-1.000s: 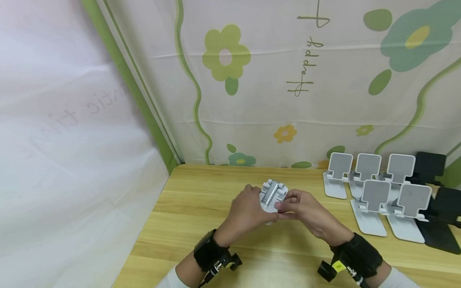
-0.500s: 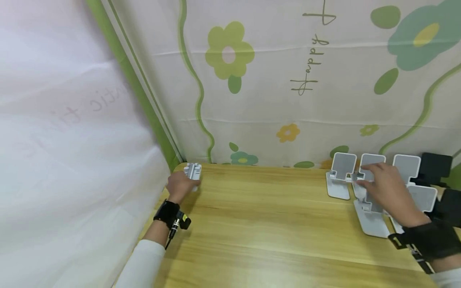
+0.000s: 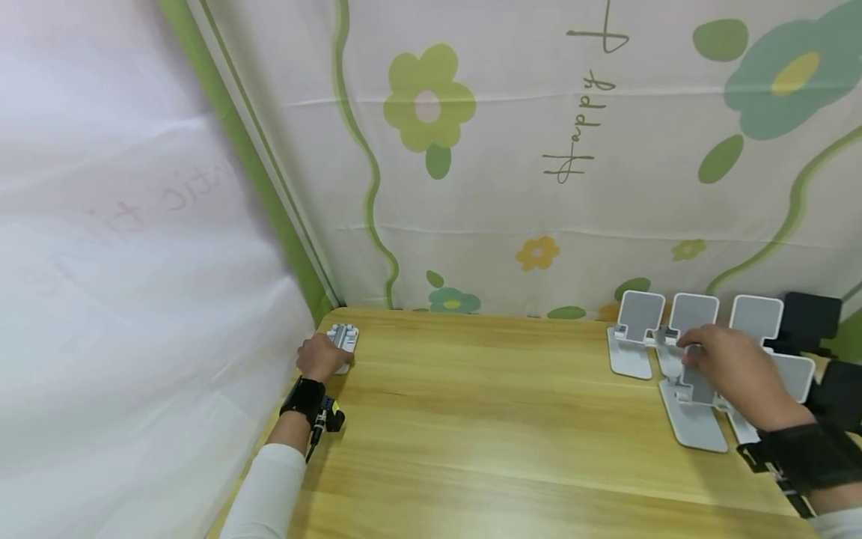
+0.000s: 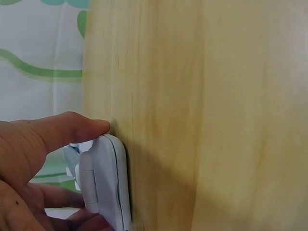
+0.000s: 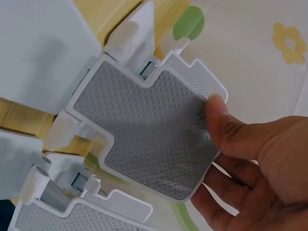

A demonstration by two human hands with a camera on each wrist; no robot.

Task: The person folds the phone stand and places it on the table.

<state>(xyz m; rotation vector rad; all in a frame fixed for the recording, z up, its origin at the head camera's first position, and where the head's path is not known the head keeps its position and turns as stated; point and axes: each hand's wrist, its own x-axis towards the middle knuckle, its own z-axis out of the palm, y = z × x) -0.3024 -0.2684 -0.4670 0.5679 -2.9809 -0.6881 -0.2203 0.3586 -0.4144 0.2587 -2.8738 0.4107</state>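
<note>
My left hand holds a folded white phone stand at the table's back left corner. In the left wrist view, the thumb lies on the top edge of that folded stand, low against the wood, with the other fingers behind it. At the right, my right hand reaches over the front row and grips an upright white phone stand. Seen from the right wrist, the thumb and fingers pinch the upper edge of its grey textured pad; its hinge and base are attached below.
Behind the right hand stand more unfolded white phone stands in a back row. Black stands are at the far right. A flowered cloth hangs along the back edge of the wooden table, and white cloth along its left.
Both hands were together on the folded phone stand at mid-table. Since then, the left hand has carried it to the back left corner; the right hand has moved right to another stand.
</note>
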